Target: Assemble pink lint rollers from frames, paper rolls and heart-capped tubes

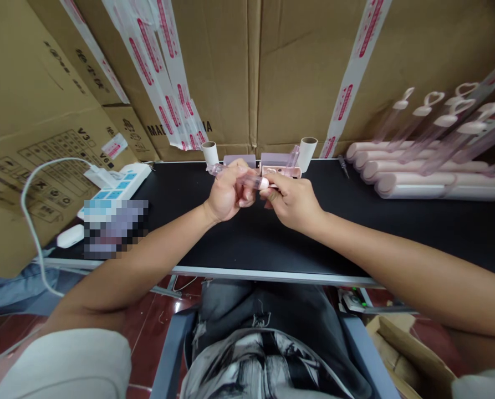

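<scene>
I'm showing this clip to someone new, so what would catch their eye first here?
First, the two bare hands meeting over the black table: the left hand and right hand both grip one clear pink plastic handle with a white end. Next, the row of pale pink roller rods with heart-shaped handles stacked at the table's right end, against the wall of brown cardboard boxes.

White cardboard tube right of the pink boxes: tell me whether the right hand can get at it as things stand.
Probably yes. The white cardboard tube stands upright just beyond the right hand, nothing between them on the black table. But that hand's grip is on the clear pink plastic handle.
</scene>
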A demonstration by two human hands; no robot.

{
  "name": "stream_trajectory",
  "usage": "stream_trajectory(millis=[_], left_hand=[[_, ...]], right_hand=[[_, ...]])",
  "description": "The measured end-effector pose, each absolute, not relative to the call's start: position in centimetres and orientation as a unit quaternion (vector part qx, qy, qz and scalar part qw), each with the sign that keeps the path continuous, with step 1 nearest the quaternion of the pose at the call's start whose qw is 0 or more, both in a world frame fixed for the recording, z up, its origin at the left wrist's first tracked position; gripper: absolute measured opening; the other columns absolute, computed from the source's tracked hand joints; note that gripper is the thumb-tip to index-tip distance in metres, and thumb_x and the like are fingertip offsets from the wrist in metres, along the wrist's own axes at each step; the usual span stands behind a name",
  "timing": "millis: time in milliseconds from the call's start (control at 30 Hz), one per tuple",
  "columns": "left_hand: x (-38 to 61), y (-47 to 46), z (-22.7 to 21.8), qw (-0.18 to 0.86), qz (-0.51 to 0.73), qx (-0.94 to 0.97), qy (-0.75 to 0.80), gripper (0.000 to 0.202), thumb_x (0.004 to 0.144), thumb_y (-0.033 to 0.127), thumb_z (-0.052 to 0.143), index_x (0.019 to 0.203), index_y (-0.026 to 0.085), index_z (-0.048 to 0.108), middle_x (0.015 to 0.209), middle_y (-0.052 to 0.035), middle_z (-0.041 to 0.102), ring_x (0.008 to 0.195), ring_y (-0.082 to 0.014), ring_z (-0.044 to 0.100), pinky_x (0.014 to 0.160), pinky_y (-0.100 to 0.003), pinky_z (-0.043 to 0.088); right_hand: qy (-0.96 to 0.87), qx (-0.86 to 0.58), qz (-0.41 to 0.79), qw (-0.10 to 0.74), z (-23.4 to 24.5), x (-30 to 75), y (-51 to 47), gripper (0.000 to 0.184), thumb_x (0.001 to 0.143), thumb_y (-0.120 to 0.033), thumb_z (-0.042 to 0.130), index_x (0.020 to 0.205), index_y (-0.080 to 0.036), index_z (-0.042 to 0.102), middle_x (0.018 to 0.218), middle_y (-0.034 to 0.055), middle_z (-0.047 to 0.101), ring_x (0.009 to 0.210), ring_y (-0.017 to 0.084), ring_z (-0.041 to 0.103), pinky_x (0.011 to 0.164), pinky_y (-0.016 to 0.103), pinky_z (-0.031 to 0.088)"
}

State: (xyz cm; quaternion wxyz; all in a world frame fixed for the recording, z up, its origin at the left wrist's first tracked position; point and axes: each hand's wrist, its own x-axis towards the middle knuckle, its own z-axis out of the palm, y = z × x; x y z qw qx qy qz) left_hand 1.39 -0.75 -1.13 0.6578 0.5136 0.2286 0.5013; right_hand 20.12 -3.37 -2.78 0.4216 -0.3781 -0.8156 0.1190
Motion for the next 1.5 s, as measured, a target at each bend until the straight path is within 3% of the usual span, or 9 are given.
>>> stream_trajectory(millis=[233, 433, 500, 567, 633, 767, 1000, 1167, 1500], left_hand=[[1.5, 0.3, -2.2, 0.633, 0.504, 0.523, 0.269, 0.042, 0.085, 0.059, 0.076, 0.082, 0.021, 0.058, 0.046, 0.0061, 0.055, 0.031, -0.0086, 0.04, 0.034, -0.02, 0.029], [2.4, 0.2, -3.4, 0.573, 0.438, 0.611, 0.326, 0.061, 0.082, 0.075, 0.079, 0.095, 0.021, 0.057, 0.059, 0.0064, 0.061, 0.04, -0.0079, 0.053, 0.035, -0.018, 0.033], [1.8, 0.5, -3.1, 0.56, 0.393, 0.656, 0.319, 0.063, 0.078, 0.066, 0.087, 0.107, 0.021, 0.055, 0.066, 0.0066, 0.065, 0.042, -0.0081, 0.055, 0.037, -0.018, 0.034], [0.6, 1.2, -2.5, 0.546, 0.338, 0.695, 0.322, 0.07, 0.073, 0.043, 0.094, 0.124, 0.022, 0.051, 0.076, 0.0068, 0.069, 0.046, -0.0084, 0.058, 0.04, -0.019, 0.035], [-1.0, 2.3, -1.6, 0.522, 0.309, 0.718, 0.341, 0.076, 0.07, 0.02, 0.086, 0.136, 0.023, 0.049, 0.085, 0.0064, 0.07, 0.049, -0.0079, 0.059, 0.045, -0.02, 0.038], [-4.1, 5.0, -0.6, 0.391, 0.378, 0.727, 0.42, 0.058, 0.065, 0.005, 0.065, 0.122, 0.017, 0.064, 0.087, 0.0036, 0.068, 0.056, -0.0066, 0.054, 0.057, -0.024, 0.042], [-5.8, 7.4, -1.4, 0.19, 0.401, 0.731, 0.518, 0.028, 0.079, 0.013, 0.066, 0.105, 0.015, 0.078, 0.081, 0.0003, 0.065, 0.071, -0.0135, 0.051, 0.075, -0.03, 0.042], [-5.8, 7.3, -1.7, 0.171, 0.364, 0.742, 0.536, 0.024, 0.08, 0.014, 0.07, 0.1, 0.015, 0.083, 0.079, 0.0004, 0.067, 0.072, -0.0145, 0.051, 0.079, -0.032, 0.04], [-5.7, 6.6, -2.2, 0.182, 0.239, 0.788, 0.538, 0.018, 0.079, 0.023, 0.082, 0.096, 0.017, 0.085, 0.07, 0.0, 0.067, 0.065, -0.0152, 0.052, 0.074, -0.032, 0.037]], right_hand=[[-0.837, -0.366, 0.126, 0.387, -2.5, 20.7, -2.2, 0.026, 0.108, -0.038, 0.053, 0.098, -0.02, 0.069, 0.087, 0.0068, 0.079, 0.076, 0.022, 0.073, 0.074, 0.032, 0.05], [-0.864, -0.361, 0.083, 0.342, -1.4, 21.8, -1.2, 0.016, 0.1, -0.033, 0.067, 0.101, -0.018, 0.074, 0.095, 0.0089, 0.08, 0.085, 0.024, 0.069, 0.078, 0.033, 0.047], [-0.861, -0.374, 0.078, 0.336, -1.2, 22.3, -0.8, 0.017, 0.099, -0.027, 0.065, 0.108, -0.018, 0.077, 0.098, 0.0091, 0.081, 0.087, 0.025, 0.071, 0.081, 0.034, 0.047], [-0.86, -0.394, 0.07, 0.317, -1.2, 23.0, -0.3, 0.02, 0.099, -0.025, 0.064, 0.11, -0.018, 0.079, 0.098, 0.0084, 0.081, 0.086, 0.024, 0.071, 0.081, 0.034, 0.047], [-0.872, -0.405, 0.068, 0.267, -1.3, 23.6, 0.3, 0.018, 0.099, -0.025, 0.065, 0.105, -0.019, 0.08, 0.094, 0.0068, 0.081, 0.082, 0.023, 0.07, 0.079, 0.033, 0.047], [-0.905, -0.39, 0.09, 0.144, -1.8, 24.2, 1.0, 0.015, 0.096, -0.026, 0.07, 0.101, -0.02, 0.083, 0.096, 0.0068, 0.082, 0.085, 0.023, 0.072, 0.079, 0.033, 0.049], [-0.921, -0.364, 0.096, 0.096, -2.3, 23.9, 0.7, 0.014, 0.094, -0.027, 0.075, 0.1, -0.021, 0.085, 0.1, 0.0084, 0.082, 0.086, 0.024, 0.074, 0.077, 0.034, 0.052], [-0.922, -0.367, 0.097, 0.077, -2.1, 23.8, 0.5, 0.017, 0.096, -0.03, 0.074, 0.105, -0.02, 0.084, 0.103, 0.0088, 0.082, 0.089, 0.025, 0.075, 0.077, 0.034, 0.051], [-0.933, -0.343, 0.074, 0.084, -2.1, 23.3, -0.2, 0.036, 0.092, -0.029, 0.081, 0.127, -0.018, 0.08, 0.121, 0.0132, 0.081, 0.106, 0.029, 0.077, 0.093, 0.039, 0.056]])
